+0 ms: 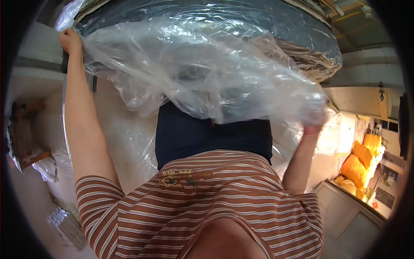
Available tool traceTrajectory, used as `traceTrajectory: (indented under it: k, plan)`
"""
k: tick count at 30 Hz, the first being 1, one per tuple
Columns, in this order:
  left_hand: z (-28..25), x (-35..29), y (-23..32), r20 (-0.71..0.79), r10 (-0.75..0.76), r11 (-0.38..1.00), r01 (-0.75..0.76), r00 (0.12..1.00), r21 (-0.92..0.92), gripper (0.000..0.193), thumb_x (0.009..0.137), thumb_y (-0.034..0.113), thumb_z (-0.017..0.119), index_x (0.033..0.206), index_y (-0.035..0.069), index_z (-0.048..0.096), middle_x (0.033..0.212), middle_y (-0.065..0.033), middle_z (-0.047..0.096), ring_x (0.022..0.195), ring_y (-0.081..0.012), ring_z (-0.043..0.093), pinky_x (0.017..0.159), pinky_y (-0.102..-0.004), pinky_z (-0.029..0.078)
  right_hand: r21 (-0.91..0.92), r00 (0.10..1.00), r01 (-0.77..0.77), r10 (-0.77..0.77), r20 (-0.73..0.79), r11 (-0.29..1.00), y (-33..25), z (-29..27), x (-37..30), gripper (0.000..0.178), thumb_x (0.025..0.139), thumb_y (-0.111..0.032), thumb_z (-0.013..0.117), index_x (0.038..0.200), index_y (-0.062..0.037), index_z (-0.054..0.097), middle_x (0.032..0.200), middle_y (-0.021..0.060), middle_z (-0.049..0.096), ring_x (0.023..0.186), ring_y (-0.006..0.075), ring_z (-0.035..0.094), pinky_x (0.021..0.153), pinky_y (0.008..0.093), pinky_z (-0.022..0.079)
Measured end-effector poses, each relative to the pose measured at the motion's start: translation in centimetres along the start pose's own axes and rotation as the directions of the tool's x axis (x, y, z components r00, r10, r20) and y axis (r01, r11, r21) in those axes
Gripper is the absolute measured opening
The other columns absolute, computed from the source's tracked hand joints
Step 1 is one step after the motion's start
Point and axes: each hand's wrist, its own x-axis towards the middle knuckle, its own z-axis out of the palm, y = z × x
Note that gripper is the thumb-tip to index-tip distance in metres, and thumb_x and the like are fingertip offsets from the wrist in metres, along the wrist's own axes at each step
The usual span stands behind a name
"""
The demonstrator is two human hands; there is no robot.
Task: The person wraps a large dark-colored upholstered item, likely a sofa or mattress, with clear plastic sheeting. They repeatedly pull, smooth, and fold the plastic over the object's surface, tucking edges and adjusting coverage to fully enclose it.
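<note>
A large sheet of clear plastic film (185, 69) spreads across in front of me, crumpled and shiny. Its loose lower edge hangs over my dark trousers. At the upper left, my left hand (71, 41) is closed in a fist on the film's left end. My right hand (314, 116) is lower on the right, behind or within the film, blurred by motion; its fingers cannot be made out. Behind the sheet lies a wide, dark blue-grey bulky object (276, 17) that is wrapped in film, with a brownish edge showing at its right.
Several yellow-orange sacks or cushions (360, 162) are stacked at the right in bright light. A pale panel or cabinet (345, 216) stands at the lower right. Wrapped bundles (64, 224) lie on the floor at the lower left, near a brown wooden frame (30, 129).
</note>
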Motion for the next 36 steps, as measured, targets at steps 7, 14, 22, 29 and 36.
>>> traceTrajectory:
  k: [7,14,22,29,36]
  plan:
    - [3.8,-0.1,-2.1,0.188,0.142,0.987,-0.154,0.972,0.054,0.033,0.082,0.03,0.054,0.094,0.001,0.063,0.097,-0.0191,0.064,0.092,-0.0349,0.061,0.082,-0.0407,0.046,-0.143,0.998,0.024,-0.016,0.053,0.989,-7.1,-1.1,8.1,0.022,0.09,-0.014,0.052,0.106,-0.0007,0.056,0.11,0.0135,0.059,0.098,0.0222,0.058,0.088,0.0365,0.045]
    - [2.6,0.5,-1.3,0.173,0.083,0.991,-0.099,0.981,0.085,0.037,0.08,0.032,0.054,0.096,0.001,0.065,0.099,-0.0201,0.065,0.096,-0.0361,0.061,0.086,-0.0408,0.045,-0.744,0.788,0.156,0.372,0.49,0.65,-3.9,4.3,-2.8,0.027,0.089,-0.024,0.054,0.079,-0.0019,0.066,0.065,0.0056,0.061,0.065,0.0125,0.06,0.06,0.0219,0.046]
    - [3.0,1.2,-1.1,0.153,0.078,0.99,-0.094,0.985,0.103,0.035,0.078,0.03,0.057,0.09,-0.001,0.065,0.096,-0.021,0.065,0.092,-0.0357,0.062,0.085,-0.0407,0.046,-0.618,0.608,0.781,0.116,0.785,0.093,20.7,13.4,-2.7,0.052,0.085,-0.025,0.06,0.131,-0.0063,0.045,0.127,0.0219,0.048,0.117,0.0394,0.045,0.097,0.0385,0.038]
    - [3.1,0.5,-0.8,0.159,0.086,0.995,-0.094,0.983,0.042,0.034,0.081,0.032,0.056,0.094,0.002,0.064,0.098,-0.0185,0.064,0.094,-0.0337,0.061,0.085,-0.0397,0.045,-0.57,0.424,-0.136,0.568,0.706,0.81,6.6,15.4,-2.5,0.03,0.089,-0.031,0.057,0.098,-0.0033,0.064,0.09,0.008,0.064,0.08,0.0177,0.059,0.076,0.031,0.048]
    - [3.9,0.9,-2.6,0.187,0.149,0.988,-0.155,0.971,0.02,0.032,0.084,0.03,0.054,0.094,0.001,0.063,0.096,-0.0179,0.064,0.092,-0.0333,0.06,0.083,-0.0393,0.045,0.268,0.76,0.274,-0.379,0.528,0.924,-5.9,12.4,-0.5,0.054,0.09,-0.028,0.054,0.137,-0.0064,0.038,0.127,0.0134,0.051,0.115,0.0222,0.049,0.101,0.0363,0.036]
